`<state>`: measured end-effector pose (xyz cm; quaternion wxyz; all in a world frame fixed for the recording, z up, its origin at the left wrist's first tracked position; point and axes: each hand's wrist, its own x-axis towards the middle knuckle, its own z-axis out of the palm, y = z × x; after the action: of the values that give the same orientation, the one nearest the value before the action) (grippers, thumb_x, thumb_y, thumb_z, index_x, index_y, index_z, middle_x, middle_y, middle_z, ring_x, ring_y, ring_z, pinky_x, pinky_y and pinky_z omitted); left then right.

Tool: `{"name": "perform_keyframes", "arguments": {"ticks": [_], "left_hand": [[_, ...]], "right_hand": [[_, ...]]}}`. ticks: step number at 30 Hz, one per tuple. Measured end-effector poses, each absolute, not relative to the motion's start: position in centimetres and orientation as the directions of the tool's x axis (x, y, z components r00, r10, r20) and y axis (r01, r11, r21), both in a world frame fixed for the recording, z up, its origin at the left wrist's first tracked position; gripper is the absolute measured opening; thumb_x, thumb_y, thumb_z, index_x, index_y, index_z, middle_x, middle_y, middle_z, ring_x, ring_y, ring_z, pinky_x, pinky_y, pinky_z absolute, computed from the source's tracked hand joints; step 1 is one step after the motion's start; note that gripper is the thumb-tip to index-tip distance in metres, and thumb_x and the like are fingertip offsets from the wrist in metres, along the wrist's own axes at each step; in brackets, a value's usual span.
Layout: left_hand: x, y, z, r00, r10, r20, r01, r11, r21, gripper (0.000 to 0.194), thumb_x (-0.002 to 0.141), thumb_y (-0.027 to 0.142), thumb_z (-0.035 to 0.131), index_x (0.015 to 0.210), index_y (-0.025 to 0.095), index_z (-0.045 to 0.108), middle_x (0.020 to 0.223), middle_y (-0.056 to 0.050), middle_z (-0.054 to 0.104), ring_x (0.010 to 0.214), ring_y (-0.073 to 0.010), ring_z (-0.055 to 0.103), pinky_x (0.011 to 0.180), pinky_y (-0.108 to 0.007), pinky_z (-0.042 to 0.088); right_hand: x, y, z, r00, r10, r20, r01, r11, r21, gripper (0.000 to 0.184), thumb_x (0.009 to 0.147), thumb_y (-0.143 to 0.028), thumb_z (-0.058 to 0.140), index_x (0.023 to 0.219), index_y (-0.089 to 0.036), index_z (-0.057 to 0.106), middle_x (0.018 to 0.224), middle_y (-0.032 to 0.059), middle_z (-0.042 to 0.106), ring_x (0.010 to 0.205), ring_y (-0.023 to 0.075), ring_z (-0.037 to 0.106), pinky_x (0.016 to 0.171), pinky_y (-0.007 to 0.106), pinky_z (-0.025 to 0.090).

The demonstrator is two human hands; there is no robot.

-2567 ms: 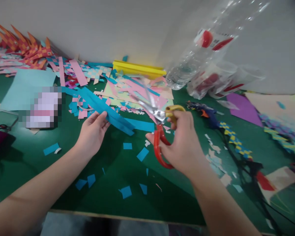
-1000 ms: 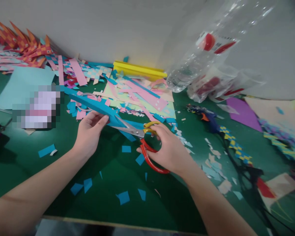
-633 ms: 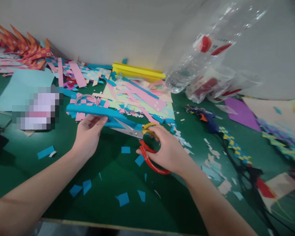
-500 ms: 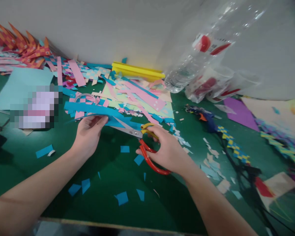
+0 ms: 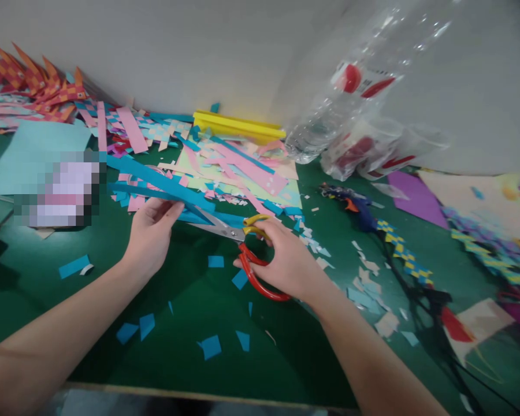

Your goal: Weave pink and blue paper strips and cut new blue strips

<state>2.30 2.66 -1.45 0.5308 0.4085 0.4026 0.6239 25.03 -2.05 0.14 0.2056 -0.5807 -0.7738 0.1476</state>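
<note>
My left hand (image 5: 153, 228) pinches a strip of blue paper (image 5: 156, 176) between thumb and fingers, above the green table. The paper looks split lengthwise, with one part rising to the upper left. My right hand (image 5: 286, 254) has its thumb and fingers through the handles of a pair of scissors (image 5: 233, 234), one handle yellow, the other red. The parted blades point left and lie around the blue paper near my left fingertips. Several small blue paper scraps (image 5: 211, 347) lie on the table below both hands.
Behind my hands, pink and blue cuttings lie on a pale green sheet (image 5: 292, 193) beside a yellow folded strip (image 5: 238, 128). A water bottle (image 5: 325, 110) and plastic cups (image 5: 383, 144) stand against the wall. A blurred-out rectangular object (image 5: 65, 190) lies left; a woven paper piece (image 5: 405, 251) lies right.
The left part of the blue paper has swung up and spread away from the other strip. The whole view has shifted slightly; both hands keep their grips.
</note>
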Motion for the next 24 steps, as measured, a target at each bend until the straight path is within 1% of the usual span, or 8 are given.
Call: {"name": "perform_keyframes", "arguments": {"ticks": [5, 8, 11, 14, 19, 24], "left_hand": [[2.4, 2.6, -1.2, -0.114, 0.99, 0.083, -0.346, -0.118, 0.931, 0.019, 0.071, 0.023, 0.076, 0.089, 0.023, 0.071, 0.092, -0.002, 0.071, 0.098, -0.0182, 0.064, 0.094, -0.032, 0.049], [2.4, 2.5, -1.2, -0.089, 0.992, 0.088, -0.347, -0.114, 0.931, 0.019, 0.071, 0.023, 0.076, 0.089, 0.022, 0.071, 0.093, -0.002, 0.071, 0.098, -0.0187, 0.065, 0.094, -0.033, 0.049], [2.4, 2.4, -1.2, -0.061, 0.994, 0.09, -0.338, -0.106, 0.935, 0.018, 0.071, 0.023, 0.076, 0.089, 0.022, 0.071, 0.092, -0.002, 0.071, 0.095, -0.0177, 0.064, 0.094, -0.032, 0.049], [2.3, 2.2, -1.2, -0.076, 0.994, 0.078, -0.315, -0.098, 0.944, 0.016, 0.072, 0.024, 0.076, 0.087, 0.021, 0.071, 0.09, -0.001, 0.07, 0.092, -0.0161, 0.064, 0.091, -0.029, 0.049], [2.3, 2.0, -1.1, -0.107, 0.994, 0.031, -0.318, -0.063, 0.946, 0.021, 0.069, 0.025, 0.078, 0.088, 0.02, 0.069, 0.091, -0.002, 0.069, 0.091, -0.0153, 0.063, 0.09, -0.028, 0.048], [2.6, 1.6, -1.1, -0.072, 0.997, -0.022, -0.346, -0.004, 0.938, 0.02, 0.068, 0.025, 0.08, 0.084, 0.019, 0.069, 0.088, -0.001, 0.07, 0.088, -0.0151, 0.064, 0.088, -0.028, 0.049]], "right_hand": [[24.9, -2.0, -0.2, -0.243, 0.959, 0.145, 0.826, 0.283, -0.487, 0.049, 0.068, -0.038, 0.068, 0.11, -0.017, 0.055, 0.114, 0.0134, 0.063, 0.106, 0.0299, 0.061, 0.081, 0.046, 0.057], [24.7, -1.9, -0.3, -0.235, 0.961, 0.144, 0.818, 0.276, -0.505, 0.049, 0.068, -0.038, 0.069, 0.11, -0.017, 0.054, 0.113, 0.0126, 0.063, 0.107, 0.0295, 0.061, 0.082, 0.046, 0.056], [24.6, -1.9, -0.3, -0.234, 0.96, 0.157, 0.804, 0.282, -0.524, 0.049, 0.068, -0.039, 0.069, 0.11, -0.017, 0.054, 0.113, 0.0131, 0.063, 0.105, 0.0301, 0.061, 0.078, 0.045, 0.056], [24.6, -2.0, -0.4, -0.227, 0.959, 0.17, 0.8, 0.284, -0.529, 0.049, 0.069, -0.04, 0.069, 0.11, -0.018, 0.054, 0.109, 0.0129, 0.064, 0.102, 0.0307, 0.062, 0.074, 0.044, 0.055], [24.5, -2.2, -0.5, -0.211, 0.956, 0.201, 0.791, 0.288, -0.539, 0.05, 0.07, -0.044, 0.069, 0.11, -0.018, 0.052, 0.109, 0.0123, 0.063, 0.095, 0.0273, 0.064, 0.073, 0.041, 0.055], [24.2, -2.4, -0.2, -0.215, 0.945, 0.246, 0.806, 0.314, -0.501, 0.052, 0.069, -0.049, 0.07, 0.108, -0.018, 0.052, 0.1, 0.0114, 0.064, 0.091, 0.0286, 0.064, 0.063, 0.039, 0.054]]}}
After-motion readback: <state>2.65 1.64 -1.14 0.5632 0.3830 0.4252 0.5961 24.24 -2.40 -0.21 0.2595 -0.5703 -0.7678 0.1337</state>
